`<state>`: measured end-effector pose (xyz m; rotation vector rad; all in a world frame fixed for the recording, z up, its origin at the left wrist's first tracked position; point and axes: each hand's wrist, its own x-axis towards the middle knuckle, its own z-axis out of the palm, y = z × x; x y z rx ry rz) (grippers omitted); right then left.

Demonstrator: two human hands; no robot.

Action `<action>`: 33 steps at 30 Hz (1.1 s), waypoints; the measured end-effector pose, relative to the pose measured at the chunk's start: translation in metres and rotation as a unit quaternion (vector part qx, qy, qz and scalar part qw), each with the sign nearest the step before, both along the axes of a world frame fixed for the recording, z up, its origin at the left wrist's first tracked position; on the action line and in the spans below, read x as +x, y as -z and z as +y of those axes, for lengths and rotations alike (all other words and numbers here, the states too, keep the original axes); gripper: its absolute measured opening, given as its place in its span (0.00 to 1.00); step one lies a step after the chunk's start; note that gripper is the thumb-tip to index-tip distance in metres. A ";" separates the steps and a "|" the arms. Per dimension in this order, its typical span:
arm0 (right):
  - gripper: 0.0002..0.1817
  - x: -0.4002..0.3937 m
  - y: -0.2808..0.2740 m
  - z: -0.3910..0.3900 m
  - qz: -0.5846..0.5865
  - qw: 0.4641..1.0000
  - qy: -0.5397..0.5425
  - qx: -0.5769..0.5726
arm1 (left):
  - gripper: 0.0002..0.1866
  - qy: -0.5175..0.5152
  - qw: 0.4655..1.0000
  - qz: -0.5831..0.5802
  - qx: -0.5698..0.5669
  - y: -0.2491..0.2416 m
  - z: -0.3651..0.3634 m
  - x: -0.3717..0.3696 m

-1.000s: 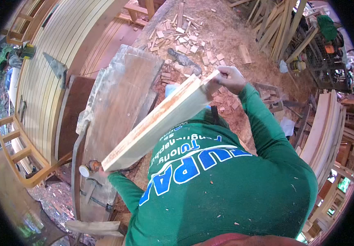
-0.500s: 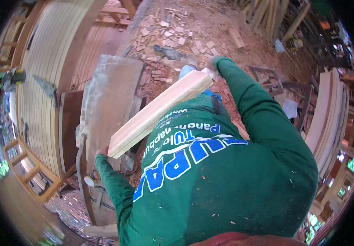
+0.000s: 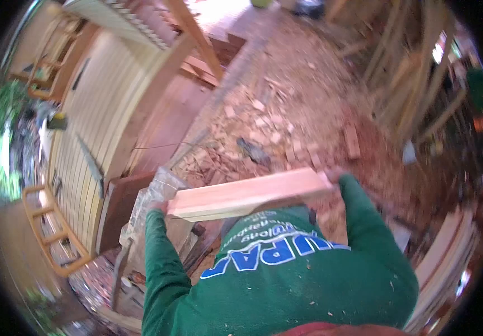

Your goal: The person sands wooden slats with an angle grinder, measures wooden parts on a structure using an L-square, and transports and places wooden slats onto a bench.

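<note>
A short, thick wooden board [image 3: 247, 193], pale and straight-edged, is held crosswise in front of my green shirt. A thin line runs lengthwise along its near side. My left hand [image 3: 163, 207] grips its left end, and at the opposite end my right hand [image 3: 333, 175] has hold of it. The fingers of both hands are partly hidden behind the ends. Below the board's left end is a worn workbench [image 3: 164, 182], with its top partly covered by my arm and the board.
Wood offcuts [image 3: 264, 126] and shavings litter the ground ahead. To the left lies a long slatted wooden panel [image 3: 107, 84] with a handsaw [image 3: 91, 165] on it, near a ladder-like wooden frame [image 3: 54, 232]. Timbers [image 3: 404, 73] lean at the back right; planks [image 3: 443, 257] are stacked at the right.
The board has swung from a steep slant to nearly level, still in both hands. It now lies farther forward from my body, and my view has turned and tilted up toward the floor ahead.
</note>
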<state>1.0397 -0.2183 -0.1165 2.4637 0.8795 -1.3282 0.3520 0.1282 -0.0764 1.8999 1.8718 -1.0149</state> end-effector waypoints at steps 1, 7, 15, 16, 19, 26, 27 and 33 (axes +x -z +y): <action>0.40 0.024 0.005 -0.018 0.023 0.998 0.059 0.031 | 0.33 0.008 1.000 -0.014 0.001 0.030 0.011 0.002; 0.35 0.109 -0.010 -0.053 0.088 0.959 0.093 0.254 | 0.25 -0.144 0.965 -0.168 0.144 -0.004 0.031 0.139; 0.27 0.143 -0.099 0.093 0.316 0.700 0.355 0.534 | 0.14 -0.258 0.588 -0.734 0.221 -0.220 0.225 0.226; 0.27 0.122 -0.156 0.126 0.331 0.657 0.356 0.576 | 0.15 -0.307 0.486 -0.800 0.173 -0.277 0.243 0.243; 0.27 0.085 -0.283 0.197 0.356 0.568 0.321 0.669 | 0.23 -0.180 0.412 -0.863 0.231 -0.374 0.320 0.265; 0.37 0.048 -0.366 0.330 0.092 0.501 0.124 0.851 | 0.24 -0.097 0.422 -0.882 0.185 -0.493 0.538 0.306; 0.36 0.043 -0.372 0.356 0.066 0.494 0.111 0.860 | 0.23 -0.096 0.427 -0.880 0.187 -0.497 0.559 0.314; 0.23 -0.005 -0.461 0.488 0.331 0.449 0.346 0.754 | 0.23 -0.049 0.602 -0.716 0.350 -0.515 0.749 0.318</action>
